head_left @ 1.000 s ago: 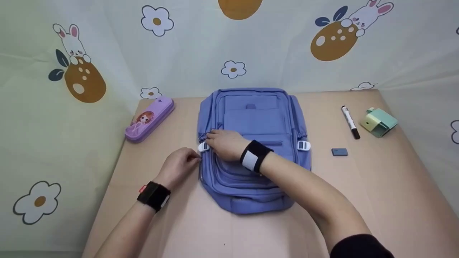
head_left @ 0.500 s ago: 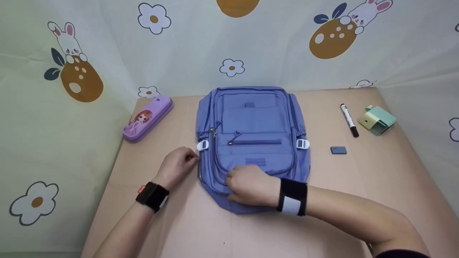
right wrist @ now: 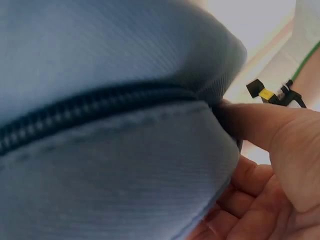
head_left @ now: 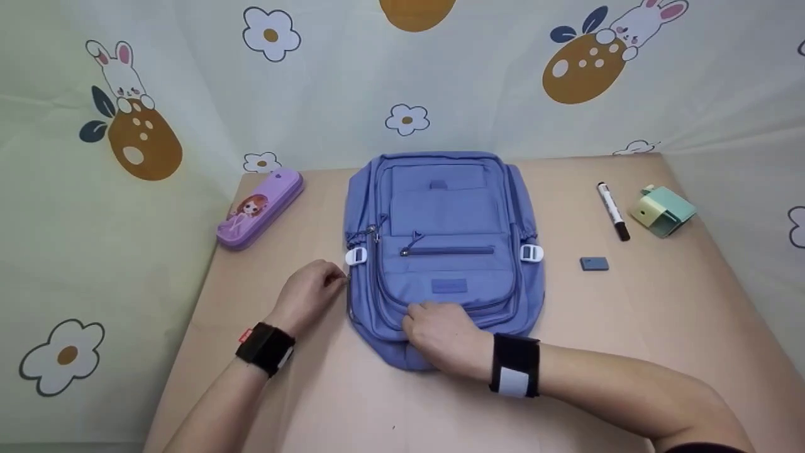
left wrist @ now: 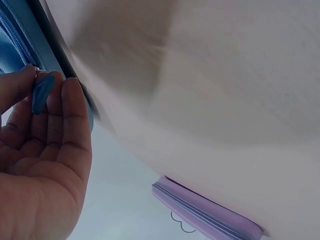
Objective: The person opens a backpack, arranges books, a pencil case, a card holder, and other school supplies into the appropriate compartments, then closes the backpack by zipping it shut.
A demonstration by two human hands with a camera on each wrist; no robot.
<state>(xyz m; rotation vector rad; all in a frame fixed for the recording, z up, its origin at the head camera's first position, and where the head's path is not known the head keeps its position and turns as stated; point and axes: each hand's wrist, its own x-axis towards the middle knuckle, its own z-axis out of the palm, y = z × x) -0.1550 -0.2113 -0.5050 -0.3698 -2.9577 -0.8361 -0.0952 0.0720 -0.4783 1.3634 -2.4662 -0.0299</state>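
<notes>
A blue backpack (head_left: 448, 214) lies front up on the table, its top toward the back wall. At its left side, below a white buckle (head_left: 356, 255), my left hand (head_left: 308, 292) pinches a zipper pull. The left wrist view shows this blue pull tab (left wrist: 43, 94) between thumb and fingers, beside the zipper (left wrist: 17, 37). My right hand (head_left: 443, 333) grips the bag's lower front. Up close in the right wrist view, the thumb (right wrist: 265, 122) presses on the fabric at the end of a dark zipper (right wrist: 100, 107), with curled fingers underneath.
A purple pencil case (head_left: 261, 209) lies at the back left. To the right of the bag are a marker (head_left: 613, 211), a small dark eraser-like block (head_left: 594, 263) and a green-and-yellow pencil sharpener (head_left: 663, 212). Patterned cloth (head_left: 327, 82) hangs around the table.
My right hand has left the bag's left buckle area, come down to the lower front and taken hold there, shifting slightly lower since. My left hand stays at the left side.
</notes>
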